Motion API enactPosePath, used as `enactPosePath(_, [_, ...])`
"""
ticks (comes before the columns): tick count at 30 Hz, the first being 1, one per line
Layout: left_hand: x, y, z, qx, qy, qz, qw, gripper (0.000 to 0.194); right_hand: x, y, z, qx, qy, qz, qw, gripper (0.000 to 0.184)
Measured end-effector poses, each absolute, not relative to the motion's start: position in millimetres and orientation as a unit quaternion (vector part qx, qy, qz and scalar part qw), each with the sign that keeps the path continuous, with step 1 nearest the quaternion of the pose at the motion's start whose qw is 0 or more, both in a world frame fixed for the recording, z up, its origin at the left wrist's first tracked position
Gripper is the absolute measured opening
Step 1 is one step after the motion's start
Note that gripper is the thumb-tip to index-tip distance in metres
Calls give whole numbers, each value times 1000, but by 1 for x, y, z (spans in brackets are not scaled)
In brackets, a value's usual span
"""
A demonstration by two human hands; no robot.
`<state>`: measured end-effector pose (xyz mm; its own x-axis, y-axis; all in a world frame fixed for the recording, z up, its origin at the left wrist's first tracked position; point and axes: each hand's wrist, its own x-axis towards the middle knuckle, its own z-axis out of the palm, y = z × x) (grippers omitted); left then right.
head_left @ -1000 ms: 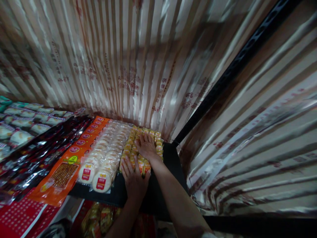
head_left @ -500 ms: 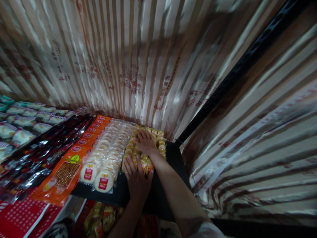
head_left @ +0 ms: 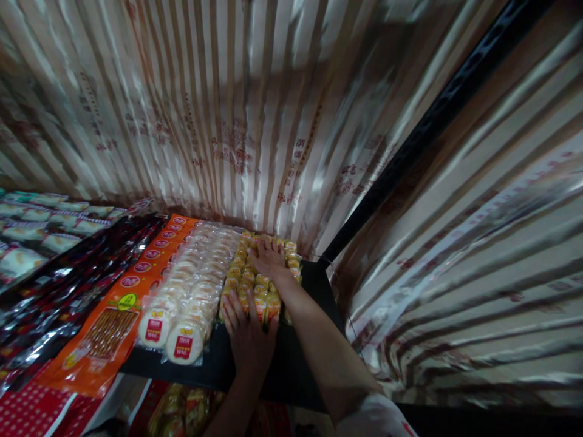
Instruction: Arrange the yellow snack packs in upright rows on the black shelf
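Note:
Rows of small gold-wrapped snack packs (head_left: 246,277) sit close together on a black shelf (head_left: 218,359). Against the front of this block rests my left hand (head_left: 249,331), fingers spread over the nearest packs. My right hand (head_left: 268,258) lies flat on top of the packs farther back, its fingers stretched out. Neither hand grips a pack. Directly left of the block are two rows of round white crackers in clear wrap (head_left: 184,343), the front ones with red labels. Some gold packs are hidden under my hands and right forearm.
Farther left lie an orange snack bag (head_left: 113,328), dark shiny packets (head_left: 86,285) and white-wrapped packs (head_left: 64,241). A black post (head_left: 392,176) rises at the shelf's right back corner, before striped plastic sheeting (head_left: 255,109). More gold packs (head_left: 180,409) show below the shelf.
The view has shifted slightly, so the goods appear a little farther left and lower. Both hands stay on the gold packs, in nearly the same pose.

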<state>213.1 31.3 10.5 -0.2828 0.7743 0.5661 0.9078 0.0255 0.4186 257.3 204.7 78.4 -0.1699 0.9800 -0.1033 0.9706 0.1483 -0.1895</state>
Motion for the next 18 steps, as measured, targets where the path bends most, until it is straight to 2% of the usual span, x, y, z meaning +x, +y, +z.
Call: enactPosePath(18, [215,32,9,-592,-714,-361,95,82,260,204,81,-656,-747,86,63,64])
